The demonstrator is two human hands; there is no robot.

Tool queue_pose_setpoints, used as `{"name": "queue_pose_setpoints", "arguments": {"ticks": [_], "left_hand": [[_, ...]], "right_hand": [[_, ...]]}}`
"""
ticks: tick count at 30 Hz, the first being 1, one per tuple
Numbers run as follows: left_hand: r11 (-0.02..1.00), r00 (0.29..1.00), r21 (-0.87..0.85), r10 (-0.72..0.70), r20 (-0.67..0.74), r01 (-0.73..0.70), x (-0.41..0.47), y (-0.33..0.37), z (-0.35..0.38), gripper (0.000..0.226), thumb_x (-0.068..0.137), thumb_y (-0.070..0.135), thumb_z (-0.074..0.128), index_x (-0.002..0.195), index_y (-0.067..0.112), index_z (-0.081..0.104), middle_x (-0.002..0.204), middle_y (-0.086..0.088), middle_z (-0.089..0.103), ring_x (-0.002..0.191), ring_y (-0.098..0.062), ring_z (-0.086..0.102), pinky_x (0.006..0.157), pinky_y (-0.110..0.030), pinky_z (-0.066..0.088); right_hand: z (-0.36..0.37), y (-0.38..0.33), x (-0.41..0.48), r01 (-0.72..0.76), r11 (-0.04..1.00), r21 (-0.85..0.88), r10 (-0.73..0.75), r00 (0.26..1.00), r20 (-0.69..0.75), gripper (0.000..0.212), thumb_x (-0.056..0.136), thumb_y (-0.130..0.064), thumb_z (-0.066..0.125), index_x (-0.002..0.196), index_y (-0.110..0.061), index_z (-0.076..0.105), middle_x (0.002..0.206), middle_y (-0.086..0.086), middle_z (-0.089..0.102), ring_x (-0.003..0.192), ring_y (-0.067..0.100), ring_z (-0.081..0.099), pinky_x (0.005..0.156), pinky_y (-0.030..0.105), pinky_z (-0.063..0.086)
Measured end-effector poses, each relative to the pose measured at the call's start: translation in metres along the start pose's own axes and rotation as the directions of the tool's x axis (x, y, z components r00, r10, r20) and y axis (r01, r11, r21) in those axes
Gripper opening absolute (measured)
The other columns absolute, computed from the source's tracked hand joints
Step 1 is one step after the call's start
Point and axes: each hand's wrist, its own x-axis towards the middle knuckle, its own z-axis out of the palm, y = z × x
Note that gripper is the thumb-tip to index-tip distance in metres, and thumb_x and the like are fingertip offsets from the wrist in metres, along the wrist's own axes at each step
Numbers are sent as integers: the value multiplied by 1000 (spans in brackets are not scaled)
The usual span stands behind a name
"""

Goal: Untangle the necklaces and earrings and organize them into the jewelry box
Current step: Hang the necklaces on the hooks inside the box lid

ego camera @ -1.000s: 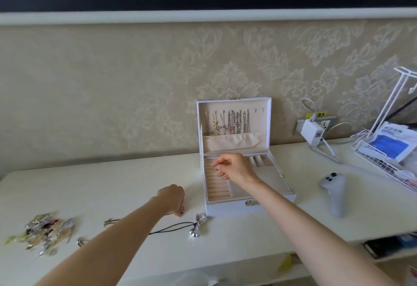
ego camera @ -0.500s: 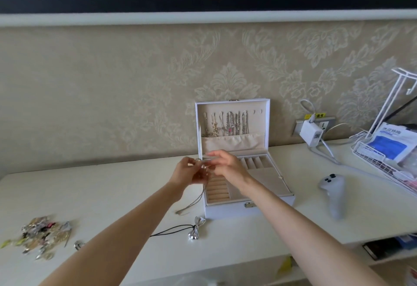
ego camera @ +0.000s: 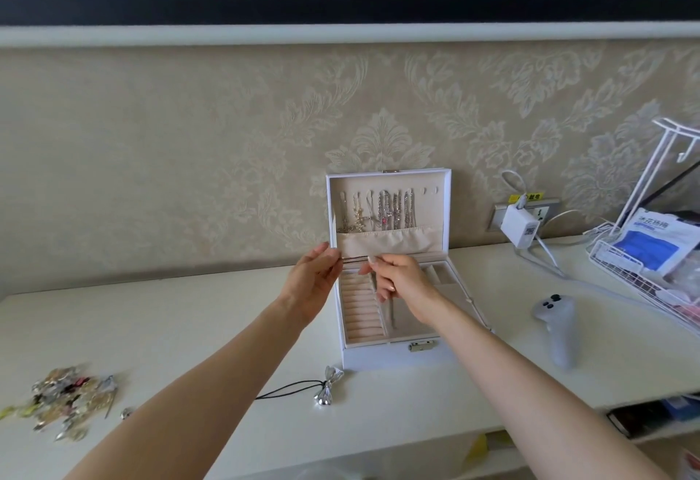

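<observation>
A white jewelry box (ego camera: 394,356) stands open against the wall, with several necklaces (ego camera: 382,210) hung in its lid above a beige pocket. My left hand (ego camera: 316,280) and my right hand (ego camera: 401,277) are raised over the box's tray and pinch a thin chain necklace (ego camera: 356,259) stretched taut between them. One end of the chain hangs down from my right hand into the tray. A black-cord necklace with a silver pendant (ego camera: 327,390) lies on the table in front of the box. A pile of tangled jewelry (ego camera: 66,405) sits at the far left.
A grey controller (ego camera: 558,324) lies right of the box. A white charger (ego camera: 519,227) is plugged into the wall socket. A white wire rack (ego camera: 644,282) with packets stands at the far right. The table's front edge runs close below my arms.
My left hand lifted the chain from the table up to the box. Both hands then moved apart, pulling the chain straight between them over the tray.
</observation>
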Motion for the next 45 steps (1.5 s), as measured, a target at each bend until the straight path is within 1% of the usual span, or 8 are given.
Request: {"name": "queue_pose_setpoints", "arguments": {"ticks": [5, 13, 16, 22, 26, 35, 41, 45], "left_hand": [[996, 993, 81, 35, -116, -26, 2, -7, -2, 14, 87, -11, 51, 91, 1, 58, 78, -7, 60, 65, -12, 64, 61, -17, 56], [946, 984, 324, 77, -161, -21, 1, -18, -10, 14, 87, -12, 52, 92, -4, 62, 83, -9, 61, 76, -16, 60, 72, -18, 56], [885, 981, 465, 75, -179, 17, 1, -23, -15, 13, 90, -6, 52, 93, -2, 64, 86, -5, 64, 72, -12, 60, 77, -18, 54], [695, 987, 717, 142, -74, -46, 0, -26, -22, 13, 91, -2, 53, 88, -1, 66, 78, -6, 62, 62, -9, 55, 63, -15, 55], [679, 990, 733, 122, -65, -36, -1, -25, -28, 16, 92, -3, 50, 85, 0, 65, 79, -6, 63, 67, -12, 55, 66, -18, 57], [517, 999, 855, 27, 30, -40, -4, -23, -15, 14, 91, 0, 53, 98, 5, 64, 88, 0, 66, 81, -9, 58, 64, -7, 42], [540, 971, 808, 79, 228, -234, -1, -1, 24, 44, 87, -2, 57, 127, 14, 48, 122, 3, 57, 112, -9, 51, 78, -13, 43], [588, 943, 750, 76, 324, -305, 3, 10, 59, 45, 87, 5, 61, 127, 16, 46, 113, -1, 63, 101, -6, 59, 77, -16, 46]], "right_hand": [[-8, -9, 3, 11, 999, -34, -15, 994, -108, 24, 95, -16, 52, 87, 1, 68, 45, -4, 32, 38, 7, 25, 40, 21, 20], [-26, -26, 9, 44, 960, -277, -103, 974, -202, 16, 84, -19, 68, 83, -4, 73, 65, 1, 62, 40, -3, 45, 39, 9, 33], [-34, -34, 13, -24, 988, -154, -8, 980, -200, 22, 83, -23, 70, 80, -2, 69, 75, 3, 67, 41, 2, 41, 36, 13, 29], [-44, -47, 15, -38, 993, 111, 51, 991, -121, 24, 82, -29, 69, 69, -10, 63, 61, 3, 60, 46, 10, 45, 43, 20, 37], [-50, -49, 17, 37, 961, 275, -5, 993, -115, 14, 84, -20, 67, 80, -6, 67, 62, 2, 58, 53, 11, 46, 47, 19, 40], [-37, -60, 16, 132, 991, 22, -128, 982, -137, 9, 85, -13, 66, 77, -12, 70, 85, 17, 63, 71, 13, 56, 78, 32, 43], [-36, -75, 15, 144, 985, -90, -148, 988, -42, 14, 91, -10, 58, 97, -3, 68, 67, 9, 54, 49, 9, 51, 54, 21, 47], [-35, -84, 15, 127, 959, -255, -131, 991, 2, 19, 93, -3, 51, 107, -3, 64, 65, 5, 54, 47, 10, 43, 50, 21, 40]]}}
